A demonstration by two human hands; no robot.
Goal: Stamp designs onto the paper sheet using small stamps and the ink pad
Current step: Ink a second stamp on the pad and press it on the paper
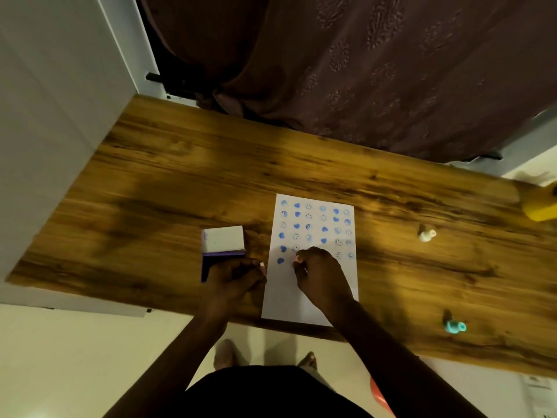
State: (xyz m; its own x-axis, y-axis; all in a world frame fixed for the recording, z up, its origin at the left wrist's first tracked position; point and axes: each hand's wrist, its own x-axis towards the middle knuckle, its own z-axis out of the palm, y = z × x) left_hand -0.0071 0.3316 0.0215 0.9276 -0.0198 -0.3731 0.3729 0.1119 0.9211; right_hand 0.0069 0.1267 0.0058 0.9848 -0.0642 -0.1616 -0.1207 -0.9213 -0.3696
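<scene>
A white paper sheet (313,300) lies on the wooden table (168,182), covered in rows of blue hearts and round faces. My right hand (319,276) pinches a small pink stamp (297,259) and holds it down on the sheet in the second column, just below the lowest print. My left hand (233,277) rests over the near part of the ink pad (221,248), whose white lid stands up open; its fingertips touch the sheet's left edge. Whether the left hand grips the pad is hidden.
A white stamp (426,235) lies on the table to the right of the sheet. A teal stamp (455,326) lies near the front right edge. A yellow object (541,208) sits at the far right. A dark curtain (376,70) hangs behind the table.
</scene>
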